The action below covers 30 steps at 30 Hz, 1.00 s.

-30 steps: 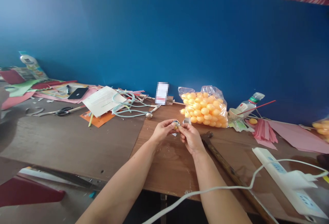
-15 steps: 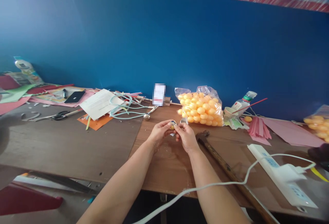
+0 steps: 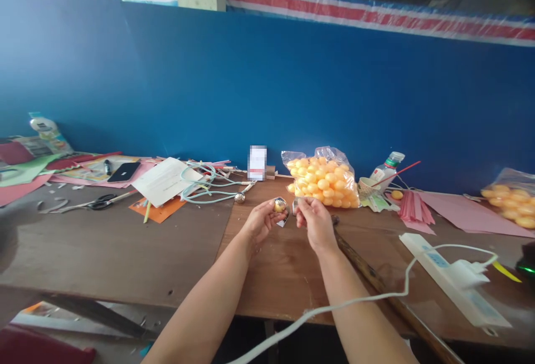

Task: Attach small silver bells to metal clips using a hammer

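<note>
My left hand is closed, its fingertips gripping a small yellow ball partly covered with silver foil. Just under that ball lies a small shiny silver piece, partly hidden by the fingers. My right hand sits a short way to the right, thumb and fingers pinched at the edge of a silvery strip; most of the strip is hidden. A fully silver ball rests on the table left of my hands, beside a pale blue cord.
Behind my right hand stands a clear bag of yellow balls. A long wooden-handled tool and a power strip lie to the right, and a white cable crosses my right forearm. Scissors and papers lie left.
My right hand has come away from the ball and moved right to the silvery strip. My left hand keeps the ball. The view has tilted up slightly.
</note>
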Motion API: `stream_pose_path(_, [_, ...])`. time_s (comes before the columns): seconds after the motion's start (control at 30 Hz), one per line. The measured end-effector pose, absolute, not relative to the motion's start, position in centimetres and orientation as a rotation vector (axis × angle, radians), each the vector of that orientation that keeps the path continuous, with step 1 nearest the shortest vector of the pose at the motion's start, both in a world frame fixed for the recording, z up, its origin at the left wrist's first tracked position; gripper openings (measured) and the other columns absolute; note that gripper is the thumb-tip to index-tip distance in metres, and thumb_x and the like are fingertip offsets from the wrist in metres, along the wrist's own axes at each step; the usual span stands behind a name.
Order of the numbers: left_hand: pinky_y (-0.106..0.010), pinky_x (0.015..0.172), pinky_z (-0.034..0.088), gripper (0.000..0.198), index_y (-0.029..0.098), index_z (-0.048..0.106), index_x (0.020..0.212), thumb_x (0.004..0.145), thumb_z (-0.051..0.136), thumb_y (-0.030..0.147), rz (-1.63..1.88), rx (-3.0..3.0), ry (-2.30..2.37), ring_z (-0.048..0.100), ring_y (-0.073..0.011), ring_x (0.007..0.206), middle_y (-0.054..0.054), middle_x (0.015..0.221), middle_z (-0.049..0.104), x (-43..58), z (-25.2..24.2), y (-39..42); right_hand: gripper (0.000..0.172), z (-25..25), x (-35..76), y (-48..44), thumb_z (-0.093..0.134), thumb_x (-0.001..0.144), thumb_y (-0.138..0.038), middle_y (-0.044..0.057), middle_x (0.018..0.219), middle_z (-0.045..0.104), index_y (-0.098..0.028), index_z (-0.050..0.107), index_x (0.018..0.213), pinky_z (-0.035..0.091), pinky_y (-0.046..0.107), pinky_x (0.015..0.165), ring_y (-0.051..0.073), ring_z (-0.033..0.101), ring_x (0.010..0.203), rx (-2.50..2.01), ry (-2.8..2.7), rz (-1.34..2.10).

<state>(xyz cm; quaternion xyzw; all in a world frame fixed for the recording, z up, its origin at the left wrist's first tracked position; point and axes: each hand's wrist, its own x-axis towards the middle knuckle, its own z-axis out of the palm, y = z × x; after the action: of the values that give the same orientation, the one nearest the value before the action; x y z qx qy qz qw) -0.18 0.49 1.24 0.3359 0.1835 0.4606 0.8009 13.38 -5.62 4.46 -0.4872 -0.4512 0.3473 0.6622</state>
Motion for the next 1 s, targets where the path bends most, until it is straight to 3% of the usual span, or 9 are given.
stream_pose_path(0.1, [-0.026, 0.073, 0.055, 0.029, 0.007, 0.061, 0.109, 0.083, 0.059, 0.020, 0.970, 0.690, 0.382, 0.069, -0.0174, 0.077, -0.015, 0.093, 0.070, -0.4, 1.5, 0.4, 0.034, 6.0, 16.0, -7.5, 0.061, 0.078, -0.050, 0.002, 0.073, 0.064, -0.018, 0.058, 0.088, 0.045, 0.024, 0.048, 0.012, 0.055, 0.054, -1.341, -1.170, 0.614])
stream_pose_path(0.23, [-0.025, 0.068, 0.056, 0.036, 0.010, 0.056, 0.119, 0.084, 0.055, 0.020, 0.958, 0.649, 0.408, 0.069, -0.0170, 0.076, -0.014, 0.097, 0.070, -0.6, 1.7, 0.5, 0.024, 4.7, 20.8, -11.2, 0.058, 0.081, -0.041, 0.008, 0.095, 0.066, -0.020, 0.061, 0.093, 0.048, 0.034, 0.075, 0.021, 0.063, 0.085, -1.915, -1.511, 0.175])
stream_pose_path(0.3, [-0.024, 0.065, 0.056, 0.034, 0.010, 0.056, 0.118, 0.085, 0.054, 0.021, 0.956, 0.636, 0.425, 0.069, -0.0167, 0.075, -0.015, 0.099, 0.069, -0.5, 1.6, 0.6, 0.029, 3.0, 22.7, -13.1, 0.056, 0.082, -0.042, 0.012, 0.102, 0.063, -0.020, 0.061, 0.099, 0.046, 0.038, 0.076, 0.028, 0.061, 0.095, -2.231, -1.605, -0.032])
stream_pose_path(0.4, [-0.024, 0.063, 0.056, 0.030, 0.010, 0.058, 0.112, 0.086, 0.054, 0.023, 0.969, 0.638, 0.429, 0.068, -0.0164, 0.073, -0.015, 0.098, 0.070, -0.4, 1.1, 0.8, 0.040, 0.5, 24.3, -15.0, 0.054, 0.084, -0.048, 0.016, 0.099, 0.061, -0.017, 0.061, 0.108, 0.044, 0.040, 0.073, 0.033, 0.060, 0.093, -2.536, -1.651, -0.185])
stream_pose_path(0.5, [-0.024, 0.065, 0.056, 0.025, 0.009, 0.060, 0.107, 0.086, 0.056, 0.022, 0.973, 0.663, 0.420, 0.069, -0.0166, 0.074, -0.014, 0.093, 0.070, -0.3, 0.6, 1.0, 0.031, -0.9, 24.6, -15.3, 0.048, 0.089, -0.038, 0.016, 0.096, 0.060, -0.014, 0.061, 0.103, 0.043, 0.037, 0.073, 0.031, 0.060, 0.092, -2.587, -1.693, -0.295])
stream_pose_path(0.63, [-0.023, 0.065, 0.056, 0.022, 0.009, 0.059, 0.104, 0.085, 0.057, 0.019, 0.981, 0.676, 0.419, 0.069, -0.0161, 0.074, -0.014, 0.093, 0.070, -0.3, 0.6, 1.1, 0.023, -0.8, 24.2, -15.1, 0.046, 0.090, -0.031, 0.015, 0.090, 0.060, -0.014, 0.061, 0.088, 0.042, 0.036, 0.073, 0.028, 0.059, 0.086, -2.454, -1.711, -0.184])
stream_pose_path(0.77, [-0.023, 0.067, 0.056, 0.019, 0.009, 0.061, 0.098, 0.082, 0.062, 0.019, 0.973, 0.691, 0.418, 0.069, -0.0161, 0.073, -0.013, 0.090, 0.069, -0.2, 0.7, 0.9, 0.031, 1.3, 22.0, -16.2, 0.039, 0.092, -0.040, 0.009, 0.078, 0.061, -0.019, 0.057, 0.078, 0.044, 0.034, 0.069, 0.022, 0.058, 0.075, -2.061, -1.608, 0.071])
stream_pose_path(0.9, [-0.023, 0.067, 0.056, 0.021, 0.010, 0.061, 0.099, 0.081, 0.064, 0.019, 0.987, 0.711, 0.416, 0.069, -0.0172, 0.075, -0.011, 0.087, 0.070, 0.0, 0.5, 0.8, 0.041, 4.6, 18.1, -17.1, 0.039, 0.091, -0.052, 0.006, 0.081, 0.063, -0.018, 0.060, 0.101, 0.045, 0.030, 0.058, 0.017, 0.056, 0.063, -1.686, -1.409, 0.584])
stream_pose_path(1.0, [-0.023, 0.068, 0.056, 0.020, 0.009, 0.062, 0.098, 0.081, 0.065, 0.020, 1.002, 0.716, 0.415, 0.069, -0.0163, 0.073, -0.010, 0.085, 0.070, 0.0, 0.4, 0.8, 0.045, 6.1, 15.7, -16.8, 0.042, 0.089, -0.054, 0.007, 0.085, 0.063, -0.017, 0.060, 0.106, 0.046, 0.028, 0.058, 0.016, 0.056, 0.064, -1.560, -1.360, 0.751])
